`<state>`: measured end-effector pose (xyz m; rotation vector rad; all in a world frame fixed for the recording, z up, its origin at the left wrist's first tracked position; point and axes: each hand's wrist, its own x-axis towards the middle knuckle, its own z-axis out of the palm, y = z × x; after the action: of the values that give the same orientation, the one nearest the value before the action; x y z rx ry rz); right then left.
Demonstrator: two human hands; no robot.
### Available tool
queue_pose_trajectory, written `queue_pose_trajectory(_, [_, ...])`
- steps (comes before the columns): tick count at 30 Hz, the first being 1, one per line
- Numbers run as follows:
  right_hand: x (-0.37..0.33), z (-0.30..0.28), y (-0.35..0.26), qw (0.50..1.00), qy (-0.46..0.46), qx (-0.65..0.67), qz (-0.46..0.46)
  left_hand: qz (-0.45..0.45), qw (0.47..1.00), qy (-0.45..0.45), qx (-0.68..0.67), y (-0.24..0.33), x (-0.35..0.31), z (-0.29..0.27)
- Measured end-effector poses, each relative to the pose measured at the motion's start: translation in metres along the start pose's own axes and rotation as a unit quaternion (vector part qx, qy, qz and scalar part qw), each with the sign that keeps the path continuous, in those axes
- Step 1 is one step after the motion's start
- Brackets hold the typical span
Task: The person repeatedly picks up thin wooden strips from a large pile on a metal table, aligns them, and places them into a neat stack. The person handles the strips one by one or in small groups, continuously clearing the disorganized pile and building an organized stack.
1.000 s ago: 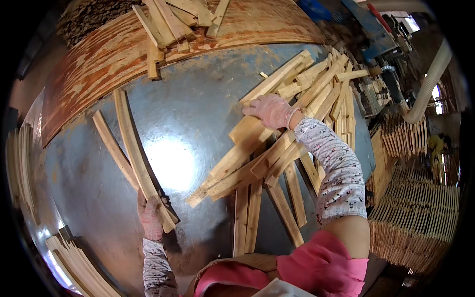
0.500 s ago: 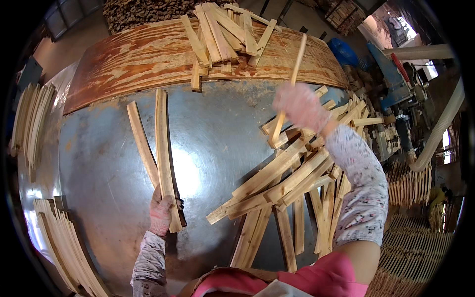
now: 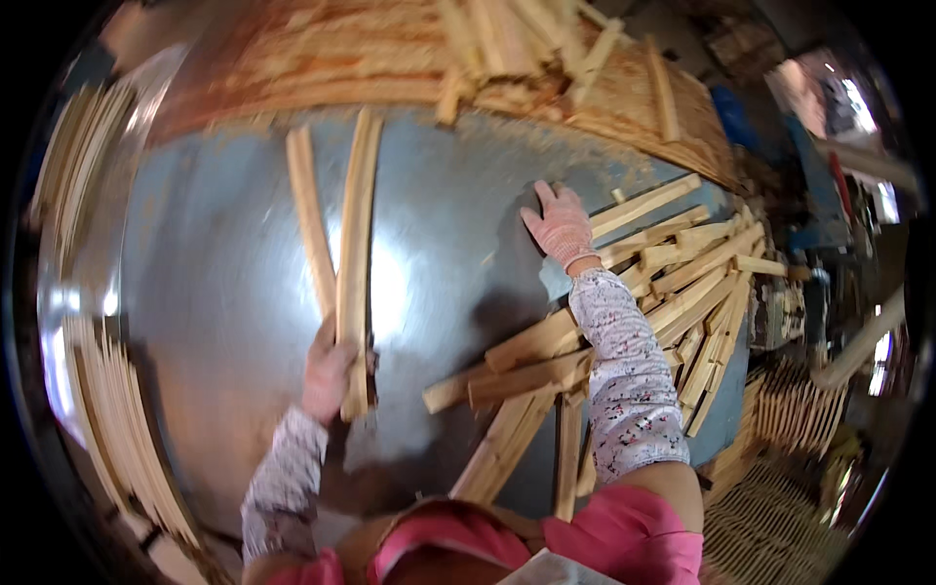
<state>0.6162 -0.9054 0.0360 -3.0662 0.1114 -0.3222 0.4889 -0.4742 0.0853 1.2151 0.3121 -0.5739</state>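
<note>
My left hand (image 3: 330, 375), in a pinkish glove, is closed around the lower ends of two wooden strips. The longer wooden strip (image 3: 358, 214) stands nearly straight away from me, while the shorter wooden strip (image 3: 312, 210) splays off to its left. My right hand (image 3: 564, 224), gloved too, has its fingers spread and nothing in them. It is over the metal tabletop (image 3: 439, 244), at the left edge of a loose pile of wooden strips (image 3: 682, 278). My right forearm passes over part of that pile and hides some pieces.
Beyond the tabletop lies a worn plywood board (image 3: 322, 73) with a heap of strips (image 3: 507, 39) and a single strip (image 3: 663, 93) on its right. Stacked strips (image 3: 122, 419) line the left side. Machinery with a pale hose (image 3: 863, 341) stands at the right.
My right hand has let go of the strip it held up, and a strip now lies on the board's right side. That hand has come down onto the pile's left edge. The view has shifted.
</note>
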Motion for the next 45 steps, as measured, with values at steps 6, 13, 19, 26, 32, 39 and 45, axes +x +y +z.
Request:
queue_pose_trajectory(6, [-0.099,-0.05,-0.141,0.913,-0.231,0.338,0.01,0.038,0.996,0.0,-0.083,-0.031,-0.001,-0.03])
queue_pose_trajectory(13, [-0.224,-0.123,-0.289,0.759,-0.284,0.578,0.095,0.098,0.987,-0.034,-0.125,-0.044,-0.063,-0.044])
queue_pose_trajectory(19, [-0.307,-0.13,-0.317,0.709,-0.298,0.617,0.17,0.023,0.965,-0.17,-0.197,-0.028,-0.134,-0.061])
queue_pose_trajectory(26, [-0.374,-0.186,-0.373,0.819,-0.218,0.502,0.173,0.117,0.97,-0.211,-0.027,-0.04,-0.195,-0.085])
queue_pose_trajectory(32, [-0.416,-0.165,-0.421,0.78,-0.218,0.561,0.172,0.09,0.972,-0.212,-0.042,-0.033,-0.245,-0.141])
queue_pose_trajectory(39, [-0.413,-0.151,-0.523,0.721,-0.317,0.61,0.082,0.093,0.99,0.003,-0.11,-0.028,-0.302,-0.237])
queue_pose_trajectory(45, [-0.316,-0.104,-0.499,0.924,-0.191,0.33,-0.025,0.123,0.983,0.132,-0.038,-0.034,-0.352,-0.315])
